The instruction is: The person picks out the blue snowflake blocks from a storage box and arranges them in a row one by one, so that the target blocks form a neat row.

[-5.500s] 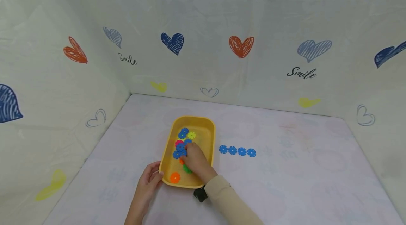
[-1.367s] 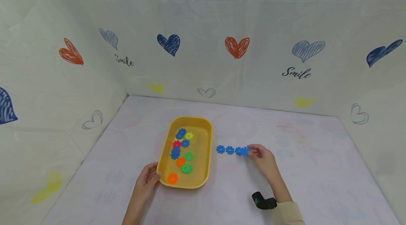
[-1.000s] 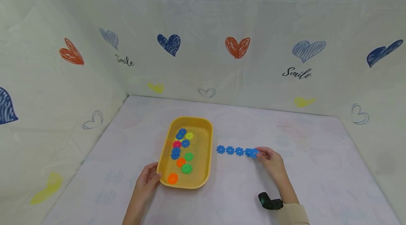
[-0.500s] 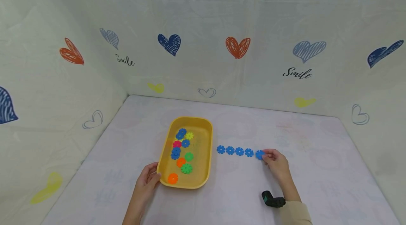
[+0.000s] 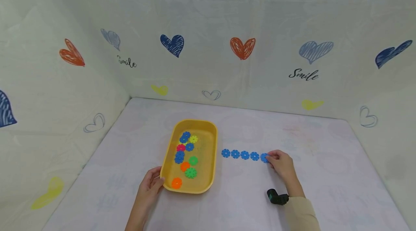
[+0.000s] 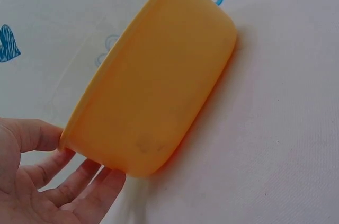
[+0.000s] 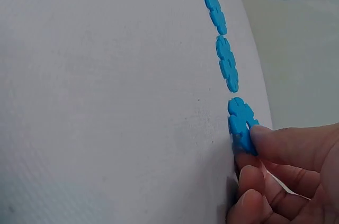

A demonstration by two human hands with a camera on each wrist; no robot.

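Observation:
At the right end of a row of blue notched plastic discs, my right hand pinches one more blue notched disc between thumb and fingers. In the right wrist view this disc lines up with the others, tilted slightly, a small gap before its neighbour. My left hand grips the near-left corner of a yellow tray, thumb at the rim and fingers against the outer wall. Inside lie several loose discs: blue, green, orange, a pink and a yellow one.
A white cloth-covered table carries everything. White sheeting printed with hearts and "Smile" stands behind it and at the sides. A black device sits on my right wrist, beside a beige sleeve.
My right hand has taken a blue disc from the tray, carried it along the row to the right end and drawn it nearer its neighbour. The left hand stays at the tray.

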